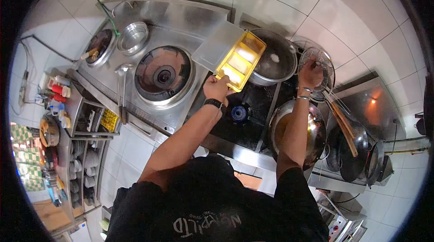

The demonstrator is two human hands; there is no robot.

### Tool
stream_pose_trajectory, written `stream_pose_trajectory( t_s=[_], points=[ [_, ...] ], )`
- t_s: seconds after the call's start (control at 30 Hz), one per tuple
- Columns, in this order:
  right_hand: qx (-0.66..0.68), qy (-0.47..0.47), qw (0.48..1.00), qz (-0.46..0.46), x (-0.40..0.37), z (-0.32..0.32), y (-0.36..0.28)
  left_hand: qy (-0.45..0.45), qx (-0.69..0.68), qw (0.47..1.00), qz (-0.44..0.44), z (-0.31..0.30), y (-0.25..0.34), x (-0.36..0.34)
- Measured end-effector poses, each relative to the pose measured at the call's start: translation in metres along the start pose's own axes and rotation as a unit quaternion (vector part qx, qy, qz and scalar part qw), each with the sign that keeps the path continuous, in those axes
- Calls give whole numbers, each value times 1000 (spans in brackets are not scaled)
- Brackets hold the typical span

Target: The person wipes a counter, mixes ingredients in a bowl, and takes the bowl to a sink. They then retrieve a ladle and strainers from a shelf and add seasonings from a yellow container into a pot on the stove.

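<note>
My left hand [216, 89] grips the near end of a yellow tray [240, 61] divided into compartments, with a clear lid [217, 45] tilted open to its left. The tray is held beside a large metal pot [273, 56] of dark liquid. On the right, my right hand [310, 74] reaches over a round wire strainer [326, 68], its fingers drawn together; what they hold, if anything, is too small to name. Below my right forearm a wok [289, 124] sits on the stove.
A large wok burner [163, 75] and a steel bowl [133, 38] are on the left, with ladles [122, 88] beside them. Dark pans [355, 151] stand at the right. A shelf of stacked bowls [83, 165] is at the far left.
</note>
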State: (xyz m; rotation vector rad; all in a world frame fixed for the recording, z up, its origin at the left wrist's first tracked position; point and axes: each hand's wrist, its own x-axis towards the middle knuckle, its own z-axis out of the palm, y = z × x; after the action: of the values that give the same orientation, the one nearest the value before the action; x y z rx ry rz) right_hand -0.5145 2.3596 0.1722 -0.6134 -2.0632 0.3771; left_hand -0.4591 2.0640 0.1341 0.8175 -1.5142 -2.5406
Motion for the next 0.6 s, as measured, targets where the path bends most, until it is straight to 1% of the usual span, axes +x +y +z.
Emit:
stream_pose_trajectory(
  t_s=[0.03, 0.1, 0.13, 0.17, 0.2, 0.23, 0.3, 0.33, 0.37, 0.43, 0.47, 0.53, 0.6],
  points=[
    [0, 2, 1000, -1, 0, -4, -4, -7, 6, 1000, 0, -1, -1, 2],
    [37, -65, 990, -118, -1, -8, -10, -7, 5, 1000, 2, -1, -3, 4],
    [37, -64, 990, -117, -4, 5, -6, -5, 6, 1000, 3, 0, -3, 3],
    [268, -105, 955, -75, -10, 26, -5, -7, 6, 1000, 4, 1, -2, 1],
    [484, -139, 863, -29, -13, 38, -4, -2, 12, 1000, 4, 2, 1, -2],
    [484, -137, 863, -29, -16, 34, -14, 3, 18, 1000, 3, 3, 3, -4],
    [347, -184, 916, -78, -28, 29, -35, -3, 4, 1000, -1, 3, 7, -9],
    [280, -160, 939, -120, -28, 25, -41, -9, -10, 1000, -7, 4, 9, -10],
    [281, -160, 939, -120, -32, 30, -40, -9, -10, 1000, -5, 4, 11, -11],
    [419, -204, 885, 1, -42, 43, -40, -6, 13, 999, -38, 4, 15, -12],
    [420, -204, 884, 1, -44, 47, -37, -5, 13, 999, -37, 5, 16, -13],
    [432, -205, 872, 104, -45, 47, -37, -14, -22, 999, -38, 7, 14, -14],
    [433, -205, 872, 96, -44, 49, -37, -19, -22, 999, -38, 7, 13, -14]
  ],
)
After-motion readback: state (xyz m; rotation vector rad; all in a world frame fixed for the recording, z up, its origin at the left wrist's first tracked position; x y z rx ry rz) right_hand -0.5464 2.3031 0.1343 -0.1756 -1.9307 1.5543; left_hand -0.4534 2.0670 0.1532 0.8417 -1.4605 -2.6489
